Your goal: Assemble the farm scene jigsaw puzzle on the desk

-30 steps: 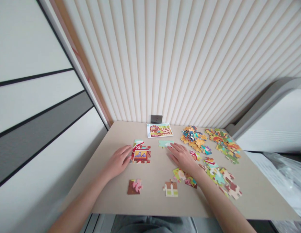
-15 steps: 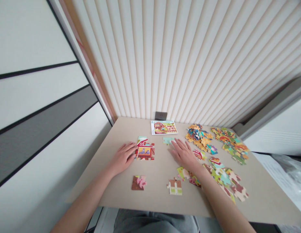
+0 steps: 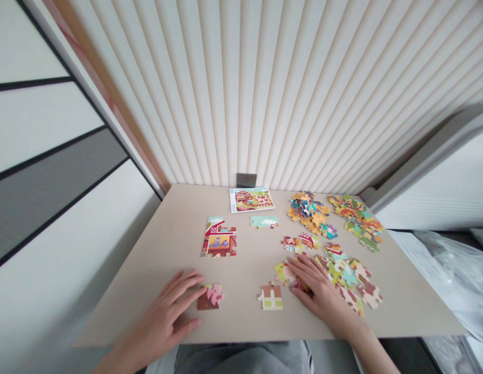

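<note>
Left hand (image 3: 161,324) low near the front edge of the pale beige desk (image 3: 147,270), fingers (image 3: 183,283) spread apart, not clamped on anything, fingertips just beside a brown puzzle chunk with pink patches (image 3: 210,297). Right hand (image 3: 323,297) pressed over a loose cluster of yellow-green puzzle pieces (image 3: 283,272), fingers (image 3: 301,268) splayed apart and resting on the cardboard, no pinch in sight.

Between the two hands, a cream-and-green fence chunk (image 3: 271,297), directly in the path from one hand to the other. Farther up the desk, a red barn section of joined pieces (image 3: 219,239), a pale teal sky strip (image 3: 263,222) and a small printed farm picture card (image 3: 251,200). To the right, two heaps of multicoloured loose pieces (image 3: 307,212) (image 3: 356,221), small red barn pieces (image 3: 299,241) and a spread of green and brown pieces (image 3: 352,280) beside the right hand. Behind everything, a ribbed cream wall panel (image 3: 303,93) with a grey socket (image 3: 246,179).

Compared with the earlier frame, both hands lower on the desk: left hand off the barn section, right hand away from the teal strip.
</note>
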`<state>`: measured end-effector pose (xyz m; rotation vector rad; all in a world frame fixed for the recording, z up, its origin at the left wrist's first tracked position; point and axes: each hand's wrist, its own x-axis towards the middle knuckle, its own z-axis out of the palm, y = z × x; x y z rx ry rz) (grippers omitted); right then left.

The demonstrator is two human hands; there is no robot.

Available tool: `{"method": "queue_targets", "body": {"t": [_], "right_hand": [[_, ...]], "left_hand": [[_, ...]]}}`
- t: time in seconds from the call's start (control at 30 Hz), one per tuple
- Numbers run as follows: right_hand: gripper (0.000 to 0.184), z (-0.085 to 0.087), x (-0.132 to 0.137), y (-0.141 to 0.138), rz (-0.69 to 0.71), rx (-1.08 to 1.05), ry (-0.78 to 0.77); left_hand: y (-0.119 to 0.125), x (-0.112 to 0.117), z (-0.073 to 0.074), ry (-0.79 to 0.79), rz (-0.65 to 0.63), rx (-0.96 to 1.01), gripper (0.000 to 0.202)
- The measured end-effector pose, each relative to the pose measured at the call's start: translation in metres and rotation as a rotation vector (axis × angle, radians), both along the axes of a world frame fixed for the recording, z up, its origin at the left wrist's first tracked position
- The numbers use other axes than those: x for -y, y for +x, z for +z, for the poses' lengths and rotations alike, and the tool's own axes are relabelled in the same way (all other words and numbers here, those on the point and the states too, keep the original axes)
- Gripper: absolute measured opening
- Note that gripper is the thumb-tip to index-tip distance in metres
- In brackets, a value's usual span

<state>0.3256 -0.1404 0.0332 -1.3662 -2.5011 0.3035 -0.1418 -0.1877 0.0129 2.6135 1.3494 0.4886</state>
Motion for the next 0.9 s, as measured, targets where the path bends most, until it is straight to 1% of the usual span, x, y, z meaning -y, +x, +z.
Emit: {"method": "queue_targets", "body": {"t": [0.07, 0.17, 0.3, 0.43, 0.5, 0.63, 0.7, 0.8, 0.9], "right_hand": [[0.057, 0.004, -0.002, -0.003, 0.019, 0.030, -0.029], [0.057, 0.008, -0.009, -0.006, 0.034, 0.047, -0.047], [0.053, 0.009, -0.017, -0.010, 0.046, 0.025, -0.028], [0.050, 0.008, -0.019, -0.011, -0.003, -0.009, -0.006], [0.053, 0.009, -0.017, -0.009, -0.019, 0.001, -0.005], [0.066, 0.012, -0.007, 0.004, 0.001, 0.075, -0.013], [0.068, 0.012, 0.001, 0.012, -0.039, 0.103, 0.006], [0.059, 0.009, 0.013, 0.019, -0.133, 0.105, 0.064], [0.043, 0.006, 0.023, 0.021, -0.151, 0.097, 0.120]], "left_hand": [[-0.002, 0.002, -0.004, 0.000, -0.003, -0.008, 0.060], [-0.004, -0.001, -0.006, 0.010, -0.010, -0.004, 0.057], [-0.007, -0.003, -0.008, 0.009, -0.003, -0.003, 0.062], [-0.008, 0.000, -0.011, 0.022, 0.029, 0.013, 0.066], [-0.008, 0.001, -0.013, 0.025, 0.040, 0.017, 0.067], [-0.009, 0.001, -0.016, 0.035, 0.034, 0.005, 0.069], [-0.009, 0.001, -0.017, 0.040, 0.029, 0.001, 0.071], [-0.009, 0.001, -0.019, 0.050, 0.044, 0.007, 0.073], [-0.009, 0.001, -0.021, 0.054, 0.055, 0.002, 0.074]]}}
